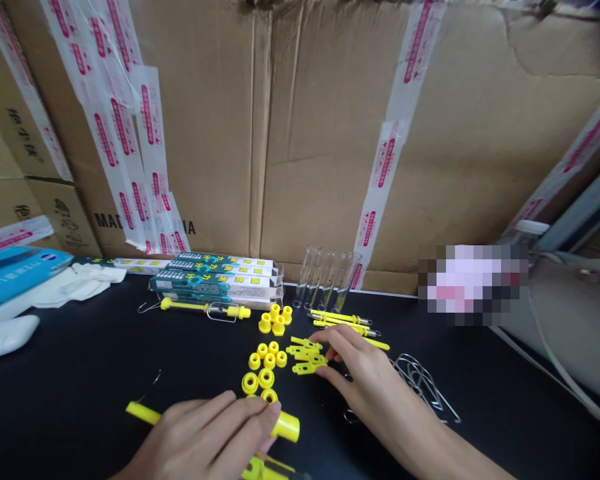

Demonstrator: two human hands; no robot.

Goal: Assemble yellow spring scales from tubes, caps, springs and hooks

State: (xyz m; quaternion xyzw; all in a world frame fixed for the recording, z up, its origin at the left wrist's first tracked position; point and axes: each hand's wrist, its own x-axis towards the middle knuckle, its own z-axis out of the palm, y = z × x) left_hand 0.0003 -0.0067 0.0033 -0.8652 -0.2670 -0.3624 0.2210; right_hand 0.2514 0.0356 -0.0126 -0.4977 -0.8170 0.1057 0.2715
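Observation:
My left hand (pixel 210 433) is closed at the bottom centre, its fingers round a yellow cylindrical part (pixel 286 427). A yellow rod (pixel 143 412) shows left of that hand, and a clear tube with yellow inside (pixel 265 467) lies below its fingers. My right hand (pixel 355 363) reaches over small flat yellow pieces (pixel 309 357), thumb and fingers apart around their right edge; whether it grips one is unclear. Yellow rings and caps (pixel 269 360) stand in groups between the hands. Yellow rods with metal springs (pixel 343 321) lie behind my right hand.
Clear tubes (pixel 327 280) stand before the cardboard wall (pixel 320 167). Stacked boxes (pixel 217 280) and a yellow spring scale (pixel 205 309) are left of them. Metal hooks (pixel 423 383) lie right. White gloves (pixel 70 287), a blue package (pixel 20 273) and a grey bag (pixel 575 320) flank the table.

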